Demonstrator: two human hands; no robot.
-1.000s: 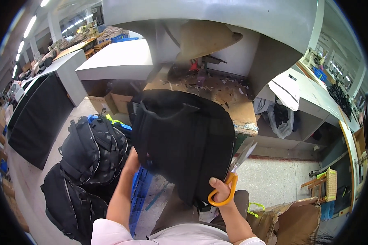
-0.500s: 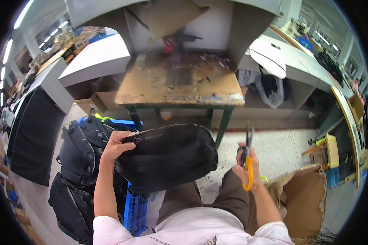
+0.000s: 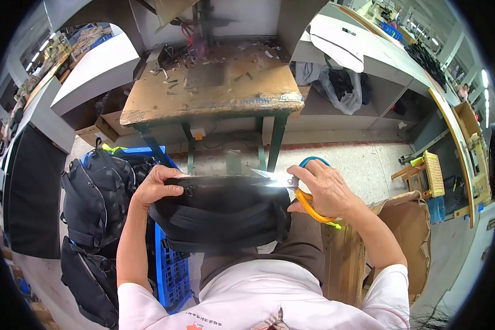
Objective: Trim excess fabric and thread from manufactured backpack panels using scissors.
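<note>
A black fabric bag [image 3: 220, 217] hangs in front of my lap. My left hand [image 3: 158, 188] pinches its upper left corner, thumb on the near face beside a small buckle or zip end. In my right hand [image 3: 327, 190] is a pair of scissors [image 3: 310, 207] with one orange and one blue handle loop. Their bright blades are spread and point left, at the bag's upper right edge. Whether they touch the fabric I cannot tell.
A worn wooden table [image 3: 165, 104] with scraps stands ahead. Several black backpacks [image 3: 96, 201] are piled at left by a blue plastic crate [image 3: 173, 275]. At right are an open cardboard box [image 3: 399, 236] and a small wooden stool [image 3: 432, 173].
The scissors have swung from upright, out to the right, to the bag's top edge, and their blades now spread. My left hand keeps its hold on the bag. The view has shifted.
</note>
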